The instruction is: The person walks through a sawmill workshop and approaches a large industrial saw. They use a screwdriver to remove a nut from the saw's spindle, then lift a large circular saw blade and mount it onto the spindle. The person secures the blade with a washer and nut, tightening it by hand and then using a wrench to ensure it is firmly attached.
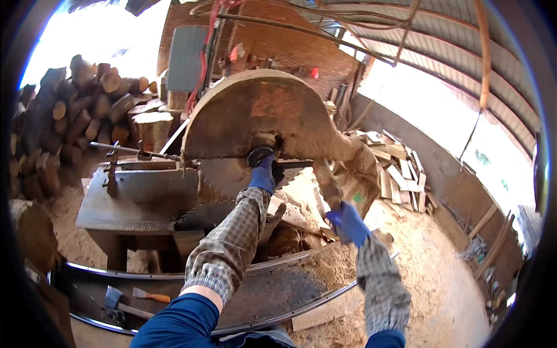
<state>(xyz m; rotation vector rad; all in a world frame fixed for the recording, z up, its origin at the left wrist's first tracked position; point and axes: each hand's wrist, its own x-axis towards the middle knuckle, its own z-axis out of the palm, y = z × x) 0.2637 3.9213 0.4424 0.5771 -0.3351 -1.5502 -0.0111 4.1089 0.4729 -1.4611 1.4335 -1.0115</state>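
Observation:
A large circular saw blade [223,177] with coarse teeth shows below a rounded, rusty guard [261,110]. My left hand [264,174], in a blue glove, is closed at the hub flange [259,155] in the blade's middle. From beside it a dark metal bar [297,165], like a wrench handle, sticks out to the right; the fingers around it are partly hidden. Lower and to the right, my gloved right hand [350,224] grips a long brownish tool [329,185]. Its upper part reaches up to the bar's outer end, and blur hides its exact kind.
A metal saw table [136,200] stands left of the blade. In front runs a curved metal rail [174,276], with a hatchet [119,298] and an orange-handled scraper [151,294] lying behind it. Stacked logs [81,116] fill the left, split wood [403,180] the right; sawdust covers the floor.

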